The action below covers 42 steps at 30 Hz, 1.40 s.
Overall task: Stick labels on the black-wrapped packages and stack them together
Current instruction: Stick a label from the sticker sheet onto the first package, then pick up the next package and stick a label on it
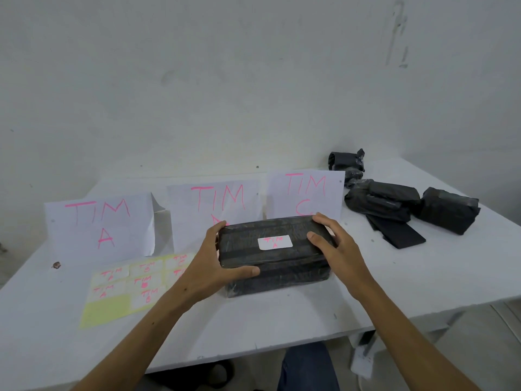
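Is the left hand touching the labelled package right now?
Touching. The head view shows the left hand gripping the left end of the labelled package, thumb across its front edge and fingers curled over the back corner.

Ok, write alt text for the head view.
Both hands, left hand and right hand, grip a black-wrapped package labelled TIM A on a white table. Behind stand TIM A, B, C signs; unlabelled packages lie right.

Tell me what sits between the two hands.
In the head view, the black package with its TIM A label lies between the left hand and right hand, both gripping it.
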Each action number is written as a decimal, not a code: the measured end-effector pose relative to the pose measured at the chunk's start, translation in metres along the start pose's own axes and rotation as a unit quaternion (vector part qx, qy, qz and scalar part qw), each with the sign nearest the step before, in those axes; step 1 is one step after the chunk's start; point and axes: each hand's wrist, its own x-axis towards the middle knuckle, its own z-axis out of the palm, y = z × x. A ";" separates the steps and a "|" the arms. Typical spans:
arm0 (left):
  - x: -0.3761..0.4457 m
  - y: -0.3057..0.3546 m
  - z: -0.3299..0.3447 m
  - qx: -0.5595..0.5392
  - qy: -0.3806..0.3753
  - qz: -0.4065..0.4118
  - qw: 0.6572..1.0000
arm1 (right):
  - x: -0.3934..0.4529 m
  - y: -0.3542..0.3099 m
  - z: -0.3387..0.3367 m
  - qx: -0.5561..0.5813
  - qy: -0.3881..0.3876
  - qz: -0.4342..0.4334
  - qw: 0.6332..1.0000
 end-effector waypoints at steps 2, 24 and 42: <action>0.000 -0.001 0.000 0.004 0.001 0.004 1.000 | 0.002 -0.001 -0.002 0.003 -0.002 0.001 1.000; 0.010 0.096 -0.003 -0.003 0.066 0.066 0.996 | 0.010 0.005 -0.052 0.297 0.132 0.120 0.938; 0.265 0.208 0.034 0.124 0.097 -0.010 0.987 | 0.111 0.053 -0.119 -0.417 0.171 -0.126 0.884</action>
